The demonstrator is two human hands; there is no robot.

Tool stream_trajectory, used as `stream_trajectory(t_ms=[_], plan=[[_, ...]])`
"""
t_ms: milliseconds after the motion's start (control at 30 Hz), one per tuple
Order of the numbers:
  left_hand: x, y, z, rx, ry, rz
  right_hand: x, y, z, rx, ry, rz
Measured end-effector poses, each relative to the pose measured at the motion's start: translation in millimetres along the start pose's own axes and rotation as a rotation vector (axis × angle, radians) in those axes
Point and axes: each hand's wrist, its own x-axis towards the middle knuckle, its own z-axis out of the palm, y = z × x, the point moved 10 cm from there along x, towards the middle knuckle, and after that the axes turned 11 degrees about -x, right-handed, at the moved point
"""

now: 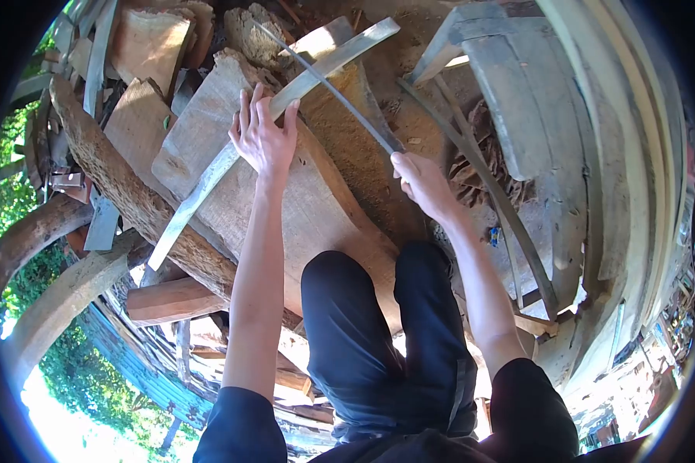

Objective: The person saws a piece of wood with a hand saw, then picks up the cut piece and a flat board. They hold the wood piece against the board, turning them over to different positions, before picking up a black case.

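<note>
My left hand presses down on a long pale wooden strip, with its fingers and thumb spread around the strip. The strip lies slanted across a wide, thick plank. My right hand is closed round the near end of a handsaw, its thumb laid along the top. Seen nearly edge-on, the long thin blade crosses the strip beyond my left hand. The saw's handle is mostly hidden in my fist.
A rough log lies left of the plank, among stacked offcuts. Sawdust covers the ground past the plank. On the right stand a grey wooden bench and a leaning narrow stick. My knees are against the plank's near side.
</note>
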Motion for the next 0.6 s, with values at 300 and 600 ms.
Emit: stream_trajectory(t_ms=[300, 600], plan=[[-39, 23, -13, -0.096, -0.059, -0.043, -58, 13, -16, -0.062, 0.010, 0.102], [-47, 42, -23, -0.145, -0.074, -0.010, -63, 32, -32, -0.118, 0.003, 0.011]])
